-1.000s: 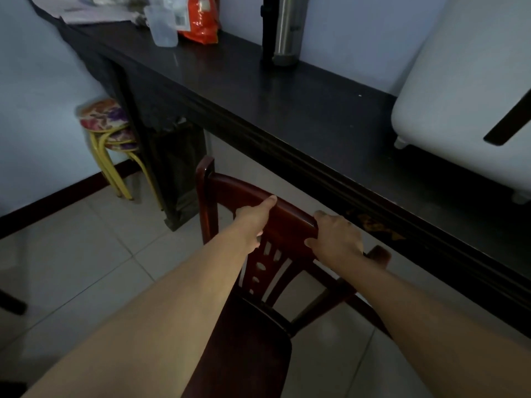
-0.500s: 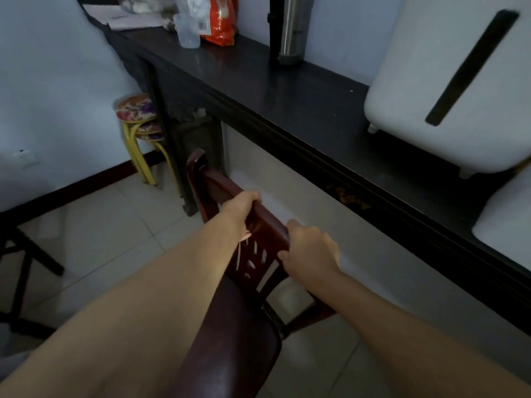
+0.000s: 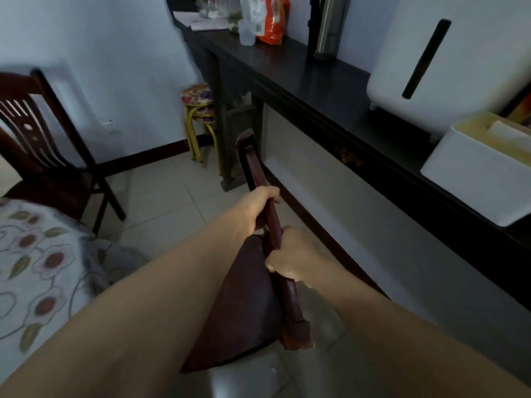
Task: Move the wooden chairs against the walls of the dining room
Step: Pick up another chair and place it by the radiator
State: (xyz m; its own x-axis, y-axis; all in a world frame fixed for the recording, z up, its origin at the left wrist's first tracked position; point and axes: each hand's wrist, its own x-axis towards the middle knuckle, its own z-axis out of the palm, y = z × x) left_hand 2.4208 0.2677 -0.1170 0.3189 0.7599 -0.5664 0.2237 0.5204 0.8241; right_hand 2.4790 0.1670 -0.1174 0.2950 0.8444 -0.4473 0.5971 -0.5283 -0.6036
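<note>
Chair: dark red-brown wooden chair [image 3: 250,305] with a rounded seat, centre and lower centre of the frame, its top rail seen edge-on and running up toward the centre; it sits just beside the long dark counter [image 3: 330,90], rail roughly parallel to the counter's front edge.
Left hand [image 3: 260,203]: grip clenched around the top rail, at the upper part of it.
Right hand [image 3: 290,254]: grip clenched around the same rail, lower in the frame, near the left hand.
Second chair: dark slat-backed wooden chair [image 3: 37,139] at the left edge, near the pale wall [image 3: 100,67], well apart from the held chair.
Counter load: white plastic appliance with a black slot [image 3: 448,61] upper right; white open box [image 3: 482,173] right edge; steel flask [image 3: 327,27], orange bag [image 3: 271,21] and clear bottle [image 3: 247,27] top centre.
Stools: stacked yellow-legged stools with floral cushions [image 3: 199,116], at the counter's far end.
Lower left: floral-patterned cloth [image 3: 37,259].
Floor: pale tiles [image 3: 166,193].
</note>
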